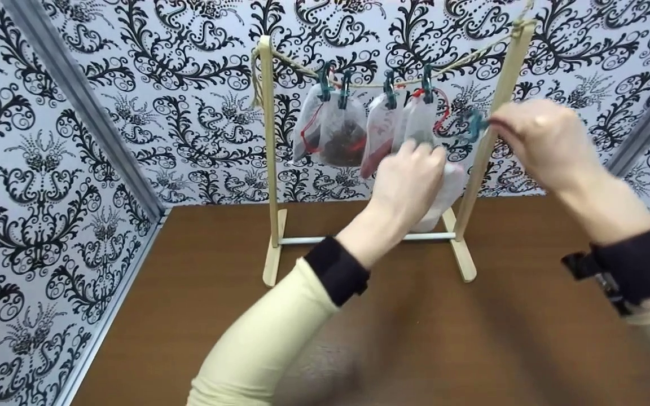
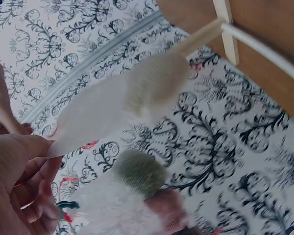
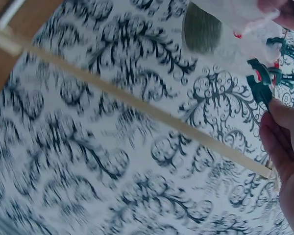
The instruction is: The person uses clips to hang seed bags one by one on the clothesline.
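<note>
My left hand [image 1: 409, 183] pinches the top edge of a white mesh drawstring bag [image 2: 95, 112], which hangs below it in front of the rack's right side. Pale contents bulge at the bag's bottom in the left wrist view. Held between thumb and fingers of my right hand [image 1: 550, 141] is a dark green clothespin [image 3: 258, 85], near the right post. Several filled mesh bags [image 1: 342, 138] with red drawstrings hang from the rope [image 1: 474, 55] by green clothespins [image 1: 390, 90]. One shows green contents [image 2: 139, 171].
The wooden rack has a left post [image 1: 270, 141], a right post [image 1: 480, 163] and a white crossbar [image 1: 302, 241] low between its feet. It stands on a brown table [image 1: 201, 293]. Behind and at the left rise white panels [image 1: 37, 169] with black scroll patterns.
</note>
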A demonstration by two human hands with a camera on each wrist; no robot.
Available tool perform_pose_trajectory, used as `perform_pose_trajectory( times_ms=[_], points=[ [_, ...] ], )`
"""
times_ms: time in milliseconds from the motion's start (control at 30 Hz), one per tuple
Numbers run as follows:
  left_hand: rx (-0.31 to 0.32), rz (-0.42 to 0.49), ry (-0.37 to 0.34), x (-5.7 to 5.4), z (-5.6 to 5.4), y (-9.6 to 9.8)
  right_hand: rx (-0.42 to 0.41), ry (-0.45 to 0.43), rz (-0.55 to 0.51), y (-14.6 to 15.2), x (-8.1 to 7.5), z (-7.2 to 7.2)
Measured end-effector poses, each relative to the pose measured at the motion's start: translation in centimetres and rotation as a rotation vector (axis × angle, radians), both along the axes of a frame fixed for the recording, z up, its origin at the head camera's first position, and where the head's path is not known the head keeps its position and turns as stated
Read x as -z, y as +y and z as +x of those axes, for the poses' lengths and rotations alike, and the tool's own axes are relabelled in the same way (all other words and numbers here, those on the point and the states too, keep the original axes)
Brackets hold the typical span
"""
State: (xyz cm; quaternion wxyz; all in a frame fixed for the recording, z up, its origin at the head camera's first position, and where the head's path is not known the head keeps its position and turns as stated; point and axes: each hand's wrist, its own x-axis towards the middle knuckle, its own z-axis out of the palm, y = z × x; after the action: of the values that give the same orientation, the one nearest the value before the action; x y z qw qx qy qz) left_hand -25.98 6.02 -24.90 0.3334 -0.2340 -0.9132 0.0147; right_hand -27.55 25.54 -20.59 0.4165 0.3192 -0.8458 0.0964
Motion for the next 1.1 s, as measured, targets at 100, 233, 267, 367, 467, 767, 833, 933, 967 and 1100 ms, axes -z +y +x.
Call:
perform_pose_trajectory(
  times_ms=[100,233,267,367,467,767,833,933,967,1100],
  points=[
    [-0.037,-0.072,0.036,-1.9,-0.9,0.6,0.053,0.047,-0.012,-0.2,-1.7,-0.3],
    [-0.05,-0.144,0.062,-4.2,-2.1,1.6,0.083,0.11,-0.014,-0.4,-3.6,-1.1],
    [-0.045,-0.157,0.067,-4.7,-2.4,1.9,0.088,0.128,-0.002,-0.4,-4.0,-1.3],
    [-0.046,-0.192,0.081,-6.4,-3.1,2.9,0.103,0.178,0.039,-0.4,-5.0,-1.8],
    [-0.07,-0.189,0.08,-7.8,-3.8,3.4,0.119,0.204,0.089,-0.3,-6.0,-2.2],
    [-0.172,-0.095,-0.012,-8.9,-6.5,2.9,0.06,0.216,0.192,-1.0,-8.4,-3.4],
    [-0.185,-0.036,-0.001,-8.9,-6.9,2.7,0.048,0.202,0.23,-1.1,-8.8,-3.5],
    [-0.187,0.045,0.029,-8.8,-7.2,2.6,0.075,0.165,0.277,-1.6,-9.0,-3.5],
    [-0.184,0.062,0.035,-8.8,-7.3,2.6,0.086,0.144,0.289,-1.7,-9.0,-3.5],
    [-0.163,0.116,0.058,-8.6,-7.5,2.7,0.137,0.058,0.311,-2.3,-8.6,-3.3]
  ],
)
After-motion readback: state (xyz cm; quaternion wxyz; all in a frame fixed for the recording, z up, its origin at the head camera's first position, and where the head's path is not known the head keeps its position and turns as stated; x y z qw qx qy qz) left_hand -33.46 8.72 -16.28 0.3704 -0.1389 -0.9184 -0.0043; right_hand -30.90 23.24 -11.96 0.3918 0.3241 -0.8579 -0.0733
